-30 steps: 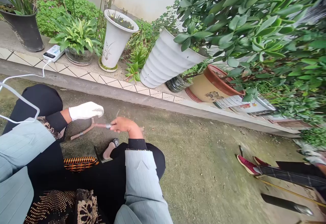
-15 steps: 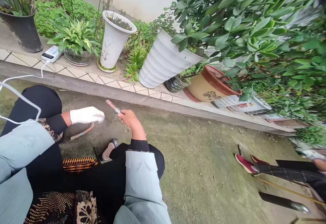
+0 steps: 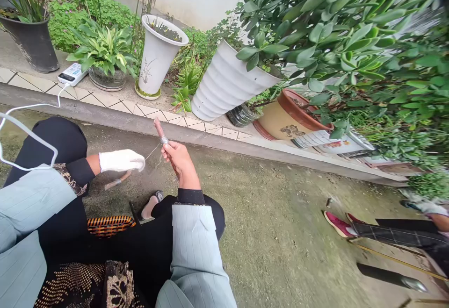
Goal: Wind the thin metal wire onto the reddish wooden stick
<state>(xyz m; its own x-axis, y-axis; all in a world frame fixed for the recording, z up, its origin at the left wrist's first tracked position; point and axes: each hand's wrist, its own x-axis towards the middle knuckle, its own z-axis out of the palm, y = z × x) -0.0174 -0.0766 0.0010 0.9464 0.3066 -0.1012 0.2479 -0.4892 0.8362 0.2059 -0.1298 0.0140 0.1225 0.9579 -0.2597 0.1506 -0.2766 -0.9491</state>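
Grey-green concrete ground point(image 3: 266, 214) spreads around us, bordered by a tile-edged ledge point(image 3: 168, 115). Over the ledge's far right leans a big leafy plant point(image 3: 336, 32); along it stand a ribbed white pot point(image 3: 229, 83), a tan pot point(image 3: 277, 116) with a reddish rim, a flared white pot point(image 3: 157, 58) and a black pot point(image 3: 33, 41). Beside our knees on the right, well apart, we see another person's red shoes point(image 3: 336, 225). An orange-and-black woven piece point(image 3: 110, 225) shows between our legs. Our bare right hand point(image 3: 178, 158) has its grip closed around a short brown stick point(image 3: 159, 128), upper end raised and free. Our white-gloved left hand point(image 3: 122, 161) keeps its grip pinched on a thin wire point(image 3: 153, 151), which runs to silvery winding point(image 3: 163, 139) on that stick. Just below the glove lies a second stick point(image 3: 115, 182), partly hidden.
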